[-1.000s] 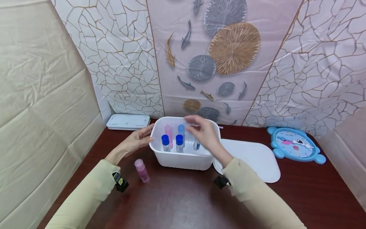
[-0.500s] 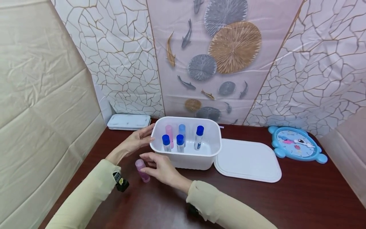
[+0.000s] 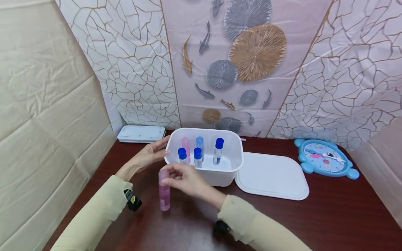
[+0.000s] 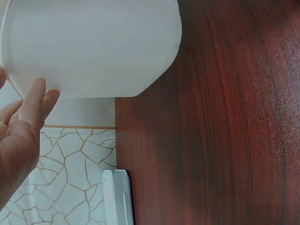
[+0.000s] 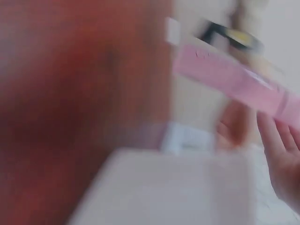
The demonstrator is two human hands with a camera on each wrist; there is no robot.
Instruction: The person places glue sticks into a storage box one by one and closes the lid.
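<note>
A pink glue stick (image 3: 164, 191) hangs upright above the table in front of the white plastic box (image 3: 216, 177). My right hand (image 3: 185, 179) pinches it near its top end between thumb and fingers. In the right wrist view the pink glue stick (image 5: 234, 84) is blurred. My left hand (image 3: 147, 157) rests against the box's left side, fingers fairly straight on the outer wall and thumb at the rim. Inside the box stand several glue sticks: blue-capped ones, such as the one on the right (image 3: 218, 151), a light blue one (image 3: 200, 142) and another pink one (image 3: 185, 144).
A white lid (image 3: 273, 176) lies flat to the right of the box. Farther right is a light blue animal-shaped clock (image 3: 325, 157). A flat white case (image 3: 141, 133) lies at the back left by the patterned wall covering. The dark wooden table (image 3: 194, 226) extends in front.
My right hand has come from over the box to the pink glue stick on the table, taken hold of it, and lifted it slightly rightward. My left hand has stayed at the box.
</note>
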